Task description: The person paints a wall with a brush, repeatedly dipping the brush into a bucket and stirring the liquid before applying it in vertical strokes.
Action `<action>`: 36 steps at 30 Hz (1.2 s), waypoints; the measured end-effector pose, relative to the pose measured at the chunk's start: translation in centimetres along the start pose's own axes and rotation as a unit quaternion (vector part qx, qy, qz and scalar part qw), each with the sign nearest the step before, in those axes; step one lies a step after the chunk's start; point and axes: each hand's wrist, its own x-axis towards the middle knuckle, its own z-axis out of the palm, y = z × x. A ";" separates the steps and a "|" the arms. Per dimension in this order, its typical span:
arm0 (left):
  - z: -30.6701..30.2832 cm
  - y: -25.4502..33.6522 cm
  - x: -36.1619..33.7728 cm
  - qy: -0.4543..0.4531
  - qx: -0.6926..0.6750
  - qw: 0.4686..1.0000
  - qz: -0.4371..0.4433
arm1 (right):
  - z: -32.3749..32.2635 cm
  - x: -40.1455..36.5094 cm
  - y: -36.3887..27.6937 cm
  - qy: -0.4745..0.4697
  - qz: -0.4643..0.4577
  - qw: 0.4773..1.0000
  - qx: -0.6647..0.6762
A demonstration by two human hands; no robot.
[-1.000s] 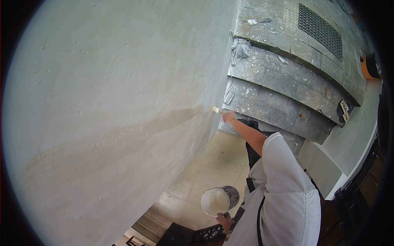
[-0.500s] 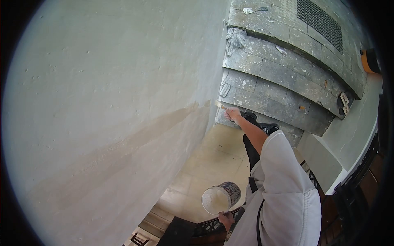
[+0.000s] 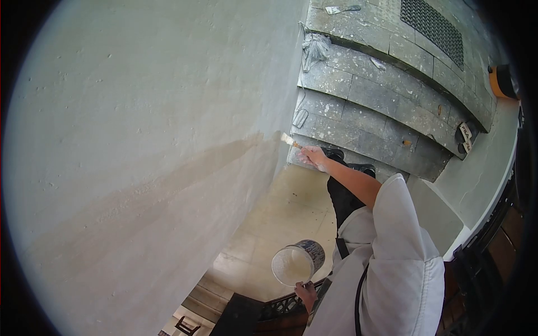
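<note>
My right hand is closed round the wooden handle of a flat tool with a pale head. Whether it is a brush or a scraper I cannot make out. Its tip is at the edge of the pale wall, close to the end of a darker, damp-looking band. Lower down, my left hand grips the rim of a bucket, tilted in view with its opening towards the wall. Something pale shows inside it.
Grey stone steps with white spots rise at the upper right. On them lie a plastic bag, a scraper, slippers and a dark mat. My shoes are by the lowest step. Dark railing shows below.
The view has shifted slightly. The tool and my right hand have moved a little left, and the tool's tip is now at the wall. My left hand still grips the bucket.
</note>
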 end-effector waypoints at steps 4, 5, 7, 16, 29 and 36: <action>-0.6 -0.5 -0.4 -0.016 0.211 0.969 0.125 | 1.8 3.8 1.7 0.038 -0.018 0.999 0.030; -1.0 -0.8 -0.2 -0.014 0.256 0.954 0.153 | 2.7 4.1 2.0 0.023 -0.026 0.999 0.039; -1.6 -1.2 0.4 -0.014 0.254 0.956 0.150 | 4.3 4.0 2.4 -0.007 -0.043 0.998 0.054; -0.5 -1.9 -0.2 0.037 0.204 0.971 0.117 | 6.3 -8.7 -5.7 -0.122 -0.077 0.988 -0.064; 2.0 -1.7 -3.4 -0.010 0.205 0.967 0.153 | 4.6 -3.5 -2.3 -0.048 -0.086 0.995 -0.034; 1.6 -2.4 -3.1 -0.003 0.182 0.970 0.161 | 4.3 0.0 -0.7 -0.001 -0.092 0.994 -0.058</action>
